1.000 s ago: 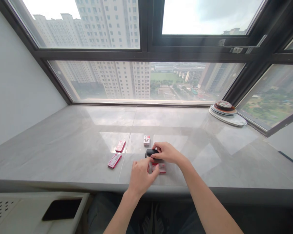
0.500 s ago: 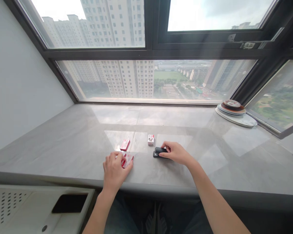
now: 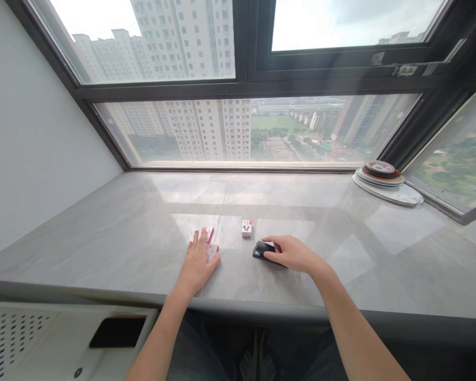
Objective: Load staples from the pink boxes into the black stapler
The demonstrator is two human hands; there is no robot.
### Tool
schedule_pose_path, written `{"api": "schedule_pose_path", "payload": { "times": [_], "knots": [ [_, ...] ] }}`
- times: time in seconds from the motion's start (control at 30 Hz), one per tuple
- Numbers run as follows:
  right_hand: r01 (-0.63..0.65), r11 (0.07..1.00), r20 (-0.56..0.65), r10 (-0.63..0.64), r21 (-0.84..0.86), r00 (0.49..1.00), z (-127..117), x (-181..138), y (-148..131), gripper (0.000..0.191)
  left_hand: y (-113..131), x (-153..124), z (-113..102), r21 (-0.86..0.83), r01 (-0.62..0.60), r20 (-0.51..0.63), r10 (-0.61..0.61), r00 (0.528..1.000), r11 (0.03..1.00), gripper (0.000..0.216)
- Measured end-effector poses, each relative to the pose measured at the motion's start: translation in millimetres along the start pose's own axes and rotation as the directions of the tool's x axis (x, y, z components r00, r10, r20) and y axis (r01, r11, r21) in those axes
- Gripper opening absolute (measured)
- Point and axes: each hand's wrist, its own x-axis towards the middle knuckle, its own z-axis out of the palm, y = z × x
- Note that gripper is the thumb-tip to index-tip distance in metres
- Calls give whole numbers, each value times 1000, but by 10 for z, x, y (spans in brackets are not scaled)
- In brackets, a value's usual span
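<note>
My left hand (image 3: 194, 269) lies over two red-and-white packs, its fingers stretched forward and apart. The nearer pack (image 3: 212, 252) shows between my thumb and fingers. Only part of the farther pack (image 3: 210, 233) is visible past my fingertips. A black stapler (image 3: 262, 250) rests on the grey stone sill (image 3: 143, 248), angled with its front end to the left. Thumb and fingers of my right hand (image 3: 292, 253) grip it from both sides. Just beyond it, between the two hands, stands a small white box (image 3: 246, 228) with a red mark and a dark picture.
A stack of plates (image 3: 396, 197) sits at the sill's far right corner. Behind the sill runs a dark-framed window (image 3: 241, 90). Below the front edge at left is a white perforated piece of furniture (image 3: 55, 354), with a black flat object (image 3: 117, 332) on it.
My left hand has gone from curled fingers around the nearer pack to stretched fingers, and the packs now lie close together. The stapler has turned slightly, still in my right hand.
</note>
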Motion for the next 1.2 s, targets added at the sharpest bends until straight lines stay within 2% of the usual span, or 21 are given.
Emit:
{"api": "schedule_pose_path", "payload": {
  "times": [0.03, 0.1, 0.2, 0.33, 0.43, 0.6, 0.77, 0.87, 0.93, 1.1, 1.2],
  "knots": [
    [-18, 1000, 2, 18, 2, 1000, -12, -25, 6, 27, 55, 26, 52, 23, -11, -5, 11, 1000, 1000, 77],
    [-90, 995, 25, 89, 39, 996, -15, -72, 43, 38, 197, 78, 164, 56, -48, -10, 49, 999, 997, 76],
    [-205, 964, 48, 200, 168, 979, 37, -135, 127, 52, 472, 177, 351, 62, -113, 10, 112, 994, 992, 73],
    [-236, 912, -142, 297, 336, 944, 188, -233, 218, 61, 830, 367, 611, 63, -151, 6, 151, 989, 987, 69],
    [-240, 864, -202, 357, 443, 912, 304, -316, 264, 62, 1013, 458, 745, 74, -182, -8, 183, 983, 981, 61],
    [-204, 813, -205, 365, 546, 908, 422, -366, 270, 61, 1183, 280, 742, 30, -232, -27, 233, 972, 972, 53],
    [-131, 850, -226, 280, 510, 933, 573, -254, 89, 52, 1286, -89, 612, 9, -210, -39, 210, 977, 978, 53],
    [-67, 882, -243, 201, 467, 949, 737, -137, -67, 46, 1212, -225, 517, 17, -163, -59, 164, 985, 986, 53],
    [-26, 886, -225, 146, 464, 963, 874, -28, -169, 43, 1047, -261, 427, 40, -142, -79, 144, 986, 989, 54],
    [-58, 820, 39, 43, 569, 998, 1273, 399, -466, 45, 299, -217, 106, 127, -127, -68, 137, 988, 984, 52],
    [-61, 813, 83, 16, 579, 996, 1490, 681, -672, 40, -129, -146, -77, 177, -81, -36, 89, 995, 981, 50]
  ]
}}
